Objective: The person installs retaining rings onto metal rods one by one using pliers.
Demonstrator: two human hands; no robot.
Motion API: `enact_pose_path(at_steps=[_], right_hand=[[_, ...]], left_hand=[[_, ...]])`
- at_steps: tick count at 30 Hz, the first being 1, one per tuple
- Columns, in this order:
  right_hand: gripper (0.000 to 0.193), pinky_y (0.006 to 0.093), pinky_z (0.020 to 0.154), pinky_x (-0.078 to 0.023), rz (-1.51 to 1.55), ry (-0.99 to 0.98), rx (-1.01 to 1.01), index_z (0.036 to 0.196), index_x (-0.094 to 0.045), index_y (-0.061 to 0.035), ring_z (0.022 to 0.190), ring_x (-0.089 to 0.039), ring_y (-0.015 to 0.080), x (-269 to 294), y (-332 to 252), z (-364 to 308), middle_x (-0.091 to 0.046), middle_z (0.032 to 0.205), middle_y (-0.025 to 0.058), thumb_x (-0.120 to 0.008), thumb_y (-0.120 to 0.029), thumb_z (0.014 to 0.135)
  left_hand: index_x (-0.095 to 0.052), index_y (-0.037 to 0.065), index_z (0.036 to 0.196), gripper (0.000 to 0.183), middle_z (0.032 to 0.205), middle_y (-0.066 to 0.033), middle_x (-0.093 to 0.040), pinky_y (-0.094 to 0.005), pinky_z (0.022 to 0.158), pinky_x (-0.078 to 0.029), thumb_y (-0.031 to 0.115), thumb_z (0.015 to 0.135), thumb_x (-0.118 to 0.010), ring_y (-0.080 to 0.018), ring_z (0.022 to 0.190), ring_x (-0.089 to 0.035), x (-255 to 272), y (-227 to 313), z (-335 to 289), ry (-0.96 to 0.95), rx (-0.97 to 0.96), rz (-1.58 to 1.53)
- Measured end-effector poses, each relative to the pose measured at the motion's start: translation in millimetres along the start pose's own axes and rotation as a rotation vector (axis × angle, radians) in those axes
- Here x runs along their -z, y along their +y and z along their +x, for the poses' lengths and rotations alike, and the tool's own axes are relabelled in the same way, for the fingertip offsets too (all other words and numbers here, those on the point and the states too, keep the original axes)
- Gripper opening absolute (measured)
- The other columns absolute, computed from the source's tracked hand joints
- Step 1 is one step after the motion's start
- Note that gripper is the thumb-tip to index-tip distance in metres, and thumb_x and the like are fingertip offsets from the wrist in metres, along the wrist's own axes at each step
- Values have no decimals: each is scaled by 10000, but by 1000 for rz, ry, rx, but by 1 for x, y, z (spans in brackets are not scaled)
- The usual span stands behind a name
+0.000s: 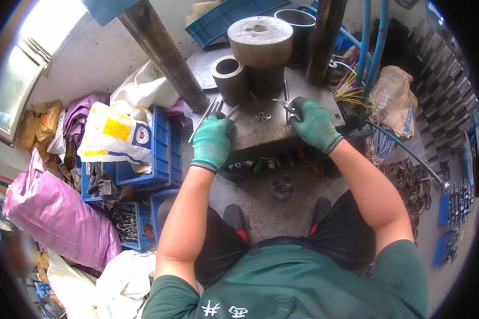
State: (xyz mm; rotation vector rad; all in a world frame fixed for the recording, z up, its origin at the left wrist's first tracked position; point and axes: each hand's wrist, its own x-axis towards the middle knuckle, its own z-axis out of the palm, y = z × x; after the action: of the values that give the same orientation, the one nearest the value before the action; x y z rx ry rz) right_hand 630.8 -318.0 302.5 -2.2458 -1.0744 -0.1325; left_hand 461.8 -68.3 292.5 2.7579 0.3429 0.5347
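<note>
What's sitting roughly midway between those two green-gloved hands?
A small cluster of metal rings lies there on the metal surface, between the left hand and the right hand, in the head view.

Gloves (211, 139), 2: green, dark cuffs (203, 167); upper middle of frame. Shirt (319, 282), 1: dark green, short sleeves (399, 271), white markings (224, 309) at lower edge. Trousers (351, 234): black. Shoes (233, 217), 2: dark, red near ankles; mid-frame.
</note>
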Motion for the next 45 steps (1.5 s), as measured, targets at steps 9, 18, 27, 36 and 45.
enact_pose_path(at_steps=[9, 18, 27, 36, 45], right_hand=[[328, 495, 911, -564, -335, -276, -205, 1126, -687, -50, 1022, -729, 384, -16, -16, 31, -755, 1075, 205, -697, -280, 892], [158, 262, 603, -452, 867, -76, -555, 969, -674, -49, 658, -559, 95, 10, 7, 18, -637, 789, -1, -697, -190, 900], [174, 252, 655, -491, 1170, -45, -576, 1087, -640, -48, 746, -605, 110, 23, -17, -29, -652, 870, 29, -679, -105, 927], [523, 252, 771, -486, 1028, -178, -290, 1438, -580, -3, 855, -560, 81, 7, -55, -41, -589, 936, -4, -692, -59, 930], [273, 406, 818, -572, 369, -127, 139, 1134, -683, -2, 907, -707, 293, -12, -57, -30, -695, 915, 131, -732, -98, 883]], left_hand=[[-784, 46, 896, 141, 1061, -175, -703, -481, 904, -540, 137, 847, -688, -382, 1004, -656, -7, -1, 8, 67, -52, 242], [-793, 63, 996, 218, 1130, -164, -694, -466, 947, -555, 254, 911, -736, -374, 1081, -659, 4, 8, 9, 39, 98, 263], [-780, 108, 1098, 261, 1139, -181, -685, -473, 910, -573, 316, 956, -711, -368, 1040, -706, 25, 3, 13, -150, 244, 172], [-693, 11, 1304, 368, 1261, -162, -709, -352, 853, -612, 283, 1061, -643, -222, 983, -744, 1, 17, 1, -190, 349, -872], [-625, 31, 1277, 289, 1115, -155, -718, -409, 788, -636, 200, 1047, -580, -254, 887, -729, -8, 49, 5, -61, 778, -1817]])
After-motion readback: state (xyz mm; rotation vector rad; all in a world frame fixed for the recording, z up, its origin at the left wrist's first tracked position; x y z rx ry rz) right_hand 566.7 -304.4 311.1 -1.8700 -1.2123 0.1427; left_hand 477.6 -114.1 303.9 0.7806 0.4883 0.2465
